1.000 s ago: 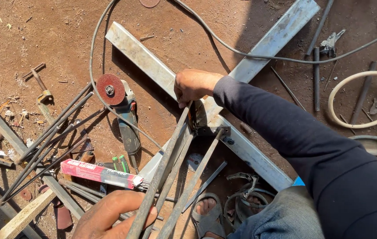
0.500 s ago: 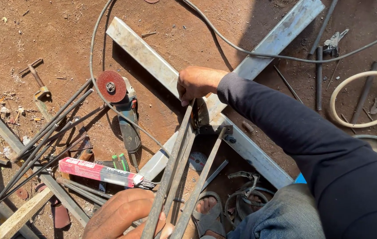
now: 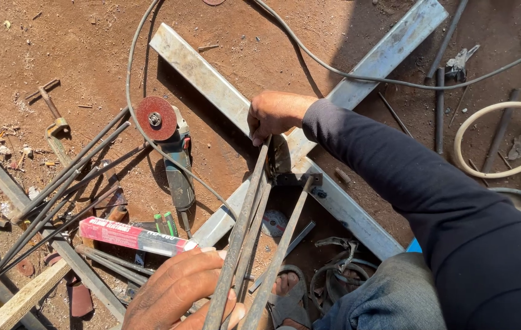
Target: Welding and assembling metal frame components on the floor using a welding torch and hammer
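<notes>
My left hand (image 3: 178,292) at the bottom grips the near ends of a bundle of thin steel rods (image 3: 245,238). The rods run up and away to where two flat metal bars (image 3: 211,82) cross on the dirt. My right hand (image 3: 274,113), in a dark long sleeve, rests on that crossing and presses on the far ends of the rods. A small dark clamp-like piece (image 3: 294,178) sits at the crossing just below my right hand.
An angle grinder (image 3: 172,150) with a red disc lies left of the rods, its cable looping upward. A red box (image 3: 132,236) lies beside my left hand. More rods (image 3: 59,189), a hammer (image 3: 49,107), a pale hose (image 3: 499,137) and scrap lie around.
My left hand has slid further up along the rods and closed more firmly. My right hand has stayed at the crossing of the bars.
</notes>
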